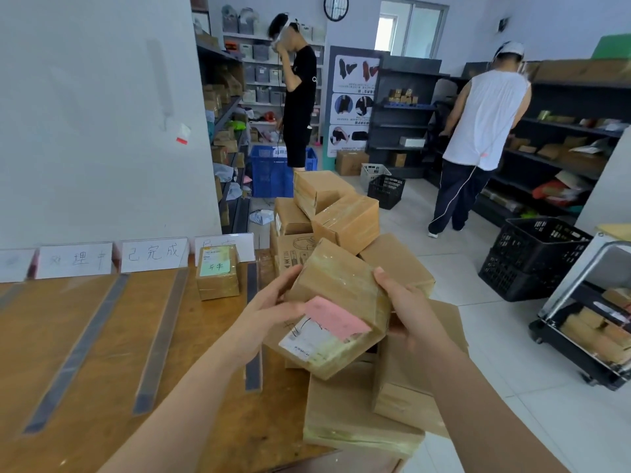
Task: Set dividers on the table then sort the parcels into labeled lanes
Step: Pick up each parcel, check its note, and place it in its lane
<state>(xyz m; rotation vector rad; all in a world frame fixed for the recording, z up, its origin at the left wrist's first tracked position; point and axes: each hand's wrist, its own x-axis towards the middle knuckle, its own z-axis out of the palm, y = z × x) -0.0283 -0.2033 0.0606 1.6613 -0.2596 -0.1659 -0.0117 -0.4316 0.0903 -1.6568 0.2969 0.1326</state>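
Glossy clear tape shines over the brown cardboard parcel [336, 310], matt pink paper label [333, 317]; wooden table [102, 353], grain showing.

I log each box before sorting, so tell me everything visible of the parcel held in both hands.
The parcel is a brown cardboard box wrapped in glossy clear tape, held tilted in the air over the pile of boxes beside the table. On its near face a pink slip overlaps a white printed label, the print too blurred to read. The left hand grips its left side, the right hand its right side.
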